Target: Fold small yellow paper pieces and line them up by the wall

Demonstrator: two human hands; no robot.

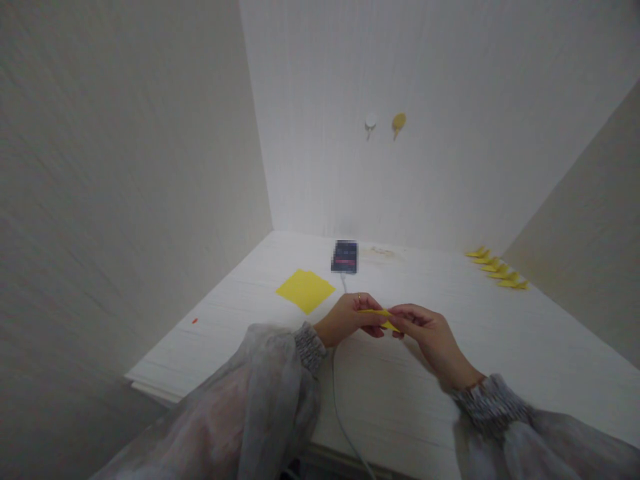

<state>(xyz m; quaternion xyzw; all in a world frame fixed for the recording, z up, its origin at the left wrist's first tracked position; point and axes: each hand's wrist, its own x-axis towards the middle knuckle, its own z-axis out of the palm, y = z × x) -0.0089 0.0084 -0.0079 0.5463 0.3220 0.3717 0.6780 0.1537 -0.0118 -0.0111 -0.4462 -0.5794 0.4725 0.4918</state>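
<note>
Both of my hands meet over the middle of a white table (500, 360). Between them is a small folded piece of yellow paper (381, 316). My left hand (350, 317) pinches its left end, with a ring on one finger. My right hand (425, 333) pinches its right end. Both hands have their fingers closed on the paper, just above the tabletop.
A flat stack of yellow paper squares (305, 290) lies to the left of my hands. A phone (345, 257) with a cable (340, 407) sits behind them. Several folded yellow pieces (497, 269) line the far right edge. Two hooks (385, 123) hang on the back wall.
</note>
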